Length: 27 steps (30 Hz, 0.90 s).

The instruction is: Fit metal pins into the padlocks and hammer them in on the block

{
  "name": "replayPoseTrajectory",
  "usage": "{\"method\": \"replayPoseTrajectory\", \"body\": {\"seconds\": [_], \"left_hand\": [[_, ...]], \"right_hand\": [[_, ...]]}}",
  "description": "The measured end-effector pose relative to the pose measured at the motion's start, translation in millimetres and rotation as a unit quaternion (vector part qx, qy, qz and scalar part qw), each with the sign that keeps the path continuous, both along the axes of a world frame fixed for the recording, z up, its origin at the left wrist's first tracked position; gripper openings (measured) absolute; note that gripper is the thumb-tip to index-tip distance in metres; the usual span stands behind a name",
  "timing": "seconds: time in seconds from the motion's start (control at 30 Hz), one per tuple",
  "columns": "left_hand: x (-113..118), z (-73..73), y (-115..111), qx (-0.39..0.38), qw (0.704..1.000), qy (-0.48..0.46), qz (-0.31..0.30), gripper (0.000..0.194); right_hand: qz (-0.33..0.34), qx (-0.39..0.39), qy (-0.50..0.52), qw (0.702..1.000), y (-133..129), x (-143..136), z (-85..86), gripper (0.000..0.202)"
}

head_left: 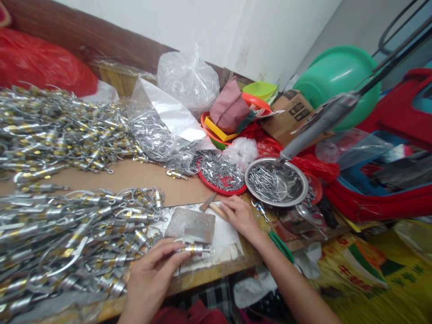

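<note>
Between the thumb and fingers of my left hand [158, 261] is a small metal fitting [194, 249] with a brass-coloured band, held at the table's front edge. A grey metal block [190, 225] lies just beyond it on white paper [224, 234]. My right hand [239, 215] is closed on the wooden handle of a hammer [218, 210], whose dark head rests beside the block's far right corner. Many similar fittings [77, 243] lie in a pile to the left of my left hand.
A larger heap of fittings [60, 126] covers the back left. Behind the block are a red plate [232, 191] of small metal parts and a steel bowl [295, 180] of pins. A grey-handled rod [320, 121] slants above the bowl. A green basin [337, 81] stands back right.
</note>
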<state>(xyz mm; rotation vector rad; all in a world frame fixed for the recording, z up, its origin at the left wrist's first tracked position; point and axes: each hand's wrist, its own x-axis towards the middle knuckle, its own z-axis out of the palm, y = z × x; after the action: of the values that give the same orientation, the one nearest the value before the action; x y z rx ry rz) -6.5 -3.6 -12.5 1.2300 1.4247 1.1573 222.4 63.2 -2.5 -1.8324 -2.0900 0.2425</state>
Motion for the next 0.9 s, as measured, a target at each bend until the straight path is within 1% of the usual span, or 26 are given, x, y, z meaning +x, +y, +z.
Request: {"method": "replayPoseTrajectory", "body": {"seconds": [0.1,0.17,0.23,0.33,0.43,0.53,0.6,0.67,0.73,0.8,0.87,0.9], "left_hand": [[-2,8.2,-1,0.041,0.999,0.029,-0.017,0.015],[0,14.5,-2,0.067,0.996,0.048,-0.023,0.013],[1,19.1,-2,0.074,0.995,0.057,-0.025,0.011],[1,21.2,1,0.063,0.996,0.051,-0.028,0.009],[-1,20.1,4,0.048,0.997,0.059,-0.025,0.007],[-1,20.9,4,0.032,0.997,0.073,-0.024,0.008],[2,22.9,2,0.017,0.997,0.075,0.002,0.01],[7,24.8,1,-0.012,0.998,0.047,0.037,0.017],[12,25.6,-1,-0.039,0.998,-0.025,0.047,0.026],[16,25.2,-2,-0.044,0.993,-0.099,0.04,0.032],[18,23.7,-2,-0.033,0.991,-0.128,0.035,0.035],[19,22.5,-3,-0.028,0.991,-0.127,0.033,0.037]], "right_hand": [[-0.04,0.012,-0.025,0.999,41,-2,4.7,0.027],[-0.056,-0.003,-0.046,0.997,68,-4,5.9,0.022],[-0.066,-0.021,-0.061,0.996,88,-7,5.6,0.018],[-0.065,-0.027,-0.061,0.996,103,-9,3.3,0.021],[-0.051,-0.014,-0.032,0.998,103,-1,0.2,0.024],[-0.054,0.016,0.019,0.998,96,13,-0.9,0.018],[-0.062,0.048,0.058,0.995,85,16,1.6,0.015],[-0.063,0.079,0.098,0.99,68,11,6.9,0.015],[-0.05,0.094,0.134,0.985,43,-5,14.2,0.014],[-0.005,0.09,0.191,0.977,14,-27,22.0,0.009],[0.088,0.074,0.305,0.945,-14,-48,29.0,0.009],[0.118,0.067,0.339,0.931,-26,-57,32.0,0.011]]}}
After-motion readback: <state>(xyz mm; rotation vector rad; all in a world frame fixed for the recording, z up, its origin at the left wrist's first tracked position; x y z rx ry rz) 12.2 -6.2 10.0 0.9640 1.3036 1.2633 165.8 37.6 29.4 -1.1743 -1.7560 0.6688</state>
